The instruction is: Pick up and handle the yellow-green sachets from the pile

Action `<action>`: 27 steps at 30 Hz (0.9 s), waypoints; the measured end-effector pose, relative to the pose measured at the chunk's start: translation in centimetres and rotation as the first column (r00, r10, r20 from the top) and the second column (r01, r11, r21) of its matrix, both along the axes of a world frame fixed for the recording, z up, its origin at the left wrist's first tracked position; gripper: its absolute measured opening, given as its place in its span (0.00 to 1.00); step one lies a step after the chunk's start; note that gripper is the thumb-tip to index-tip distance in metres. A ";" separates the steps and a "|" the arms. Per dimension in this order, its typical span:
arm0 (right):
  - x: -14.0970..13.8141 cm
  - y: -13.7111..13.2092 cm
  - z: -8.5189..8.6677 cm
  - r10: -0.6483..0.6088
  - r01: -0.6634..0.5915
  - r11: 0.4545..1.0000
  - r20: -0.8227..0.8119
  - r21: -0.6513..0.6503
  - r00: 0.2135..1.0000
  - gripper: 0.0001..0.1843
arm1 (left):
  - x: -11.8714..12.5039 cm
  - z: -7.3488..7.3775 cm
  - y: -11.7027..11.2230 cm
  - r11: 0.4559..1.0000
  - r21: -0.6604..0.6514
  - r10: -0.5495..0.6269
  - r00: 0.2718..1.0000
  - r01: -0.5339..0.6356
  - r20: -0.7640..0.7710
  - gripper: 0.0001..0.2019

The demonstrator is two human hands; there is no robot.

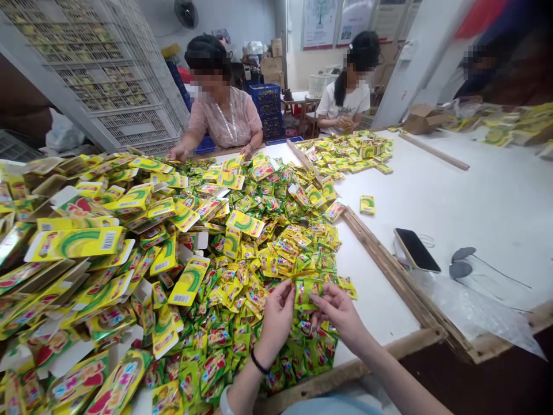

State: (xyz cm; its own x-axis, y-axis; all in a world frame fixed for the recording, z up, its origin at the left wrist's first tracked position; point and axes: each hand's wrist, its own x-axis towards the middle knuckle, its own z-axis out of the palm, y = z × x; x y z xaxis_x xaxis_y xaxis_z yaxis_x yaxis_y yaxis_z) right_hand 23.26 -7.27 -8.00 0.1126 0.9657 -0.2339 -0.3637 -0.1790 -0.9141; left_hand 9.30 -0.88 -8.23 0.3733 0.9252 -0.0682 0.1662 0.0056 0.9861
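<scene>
Head view shows my left hand (279,311) and right hand (340,314) pinching 1 green sachet (306,293) by opposite sides, near the tabletop's (378,302) front edge. Uneven pulling could tear it; a loosened pinch could drop it among lookalike loose sachets (242,337) below.

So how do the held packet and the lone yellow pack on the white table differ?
The packet is mainly green; the yellow pack shows a green curve. The left hand and right hand hold the packet up; the yellow pack lies untouched on the white table. Both carry printed designs.
</scene>
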 end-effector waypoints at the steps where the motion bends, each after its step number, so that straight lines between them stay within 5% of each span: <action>1: -0.4 0.4 0.1 0.007 -0.007 1.000 0.030 0.012 1.000 0.18 | -0.1 0.3 -0.2 0.999 -0.034 0.011 0.999 -0.010 0.041 0.17; 5: -0.5 1.2 0.8 0.069 -0.079 0.997 0.290 0.022 0.955 0.15 | -0.7 1.3 -0.7 0.995 -0.102 0.018 0.994 -0.007 0.112 0.18; 9: 0.0 1.2 1.2 -0.144 0.064 0.985 0.573 0.157 0.806 0.22 | -0.4 1.4 -0.9 0.997 -0.067 0.042 0.995 -0.036 0.089 0.16; 11: 0.2 1.2 1.1 -0.111 0.034 0.986 0.499 0.161 0.859 0.26 | -0.1 1.6 -0.7 0.998 0.055 -0.010 0.999 0.008 0.036 0.15; 13: 0.4 1.2 0.7 -0.031 -0.017 0.993 0.401 0.115 0.915 0.21 | -0.2 2.1 0.5 0.966 0.252 -0.043 0.995 0.064 -0.090 0.13; 16: 0.9 1.0 0.3 -0.095 0.056 0.994 0.447 0.098 0.890 0.15 | -1.1 3.5 5.0 0.807 0.579 0.135 0.917 0.118 -0.375 0.14; 19: 1.4 0.5 0.1 -0.114 0.085 0.993 0.419 0.086 0.901 0.15 | -2.6 4.8 11.6 0.640 0.712 0.342 0.723 0.288 -0.600 0.31; 21: 1.5 0.1 0.2 -0.090 0.081 0.996 0.322 0.039 0.942 0.16 | -3.4 5.4 15.4 0.620 0.687 0.362 0.638 0.379 -0.679 0.34; 24: 1.6 -0.3 0.6 -0.039 0.041 0.999 0.181 -0.006 0.983 0.16 | -3.9 6.0 18.0 0.612 0.661 0.328 0.620 0.435 -0.712 0.25; 27: 2.2 -0.5 1.8 -0.022 0.021 1.000 0.106 0.015 0.994 0.17 | -3.5 6.4 16.2 0.680 0.664 0.184 0.804 0.312 -0.565 0.18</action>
State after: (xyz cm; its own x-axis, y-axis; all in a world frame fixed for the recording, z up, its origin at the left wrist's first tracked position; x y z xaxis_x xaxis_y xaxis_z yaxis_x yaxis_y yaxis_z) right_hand 25.43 -7.77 -6.16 0.1567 0.9660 -0.2057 -0.2678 -0.1589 -0.9503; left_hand 5.76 15.37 -1.86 0.5541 0.7458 0.3698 0.6345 -0.6659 0.3923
